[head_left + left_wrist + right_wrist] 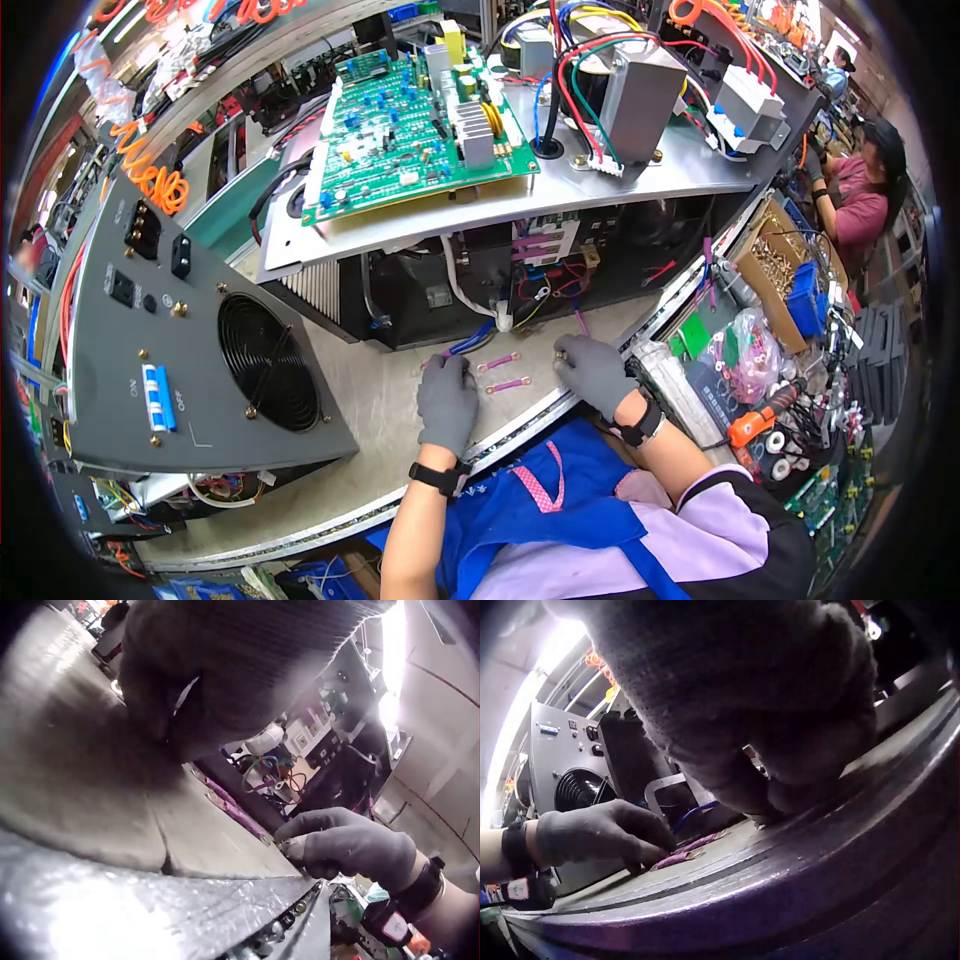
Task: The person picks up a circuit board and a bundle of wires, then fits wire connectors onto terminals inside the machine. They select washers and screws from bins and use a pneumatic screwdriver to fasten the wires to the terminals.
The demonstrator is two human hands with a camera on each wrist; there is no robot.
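On my feed both gloved hands are low over the bench (390,385), with two short purple pieces of cable lying flat in the gap between them. The left hand (447,403) has its fingers pointing down and bent; their tips are partly hidden, so I cannot tell how wide they stand or whether they have hold of anything. The right hand (597,375) has thumb and forefinger close together, bent toward the bench, and I cannot tell whether something small sits between them.

The farther cable (499,361) lies just right of the left fingertips, and the nearer cable (511,384) lies on the person's side of it, slightly closer to the right hand. I see their long axes run nearly parallel, crosswise from one hand toward the other, the right-hand ends angled a little away from the person. Each has a metal ring at either end.

Just beyond the left fingers I have a bundle of blue wires (474,337), trailing from the open black case ahead of both hands. Above that case sits a green circuit board (400,130); well left of the left hand stands a grey panel (195,370) with a round black fan (268,360)
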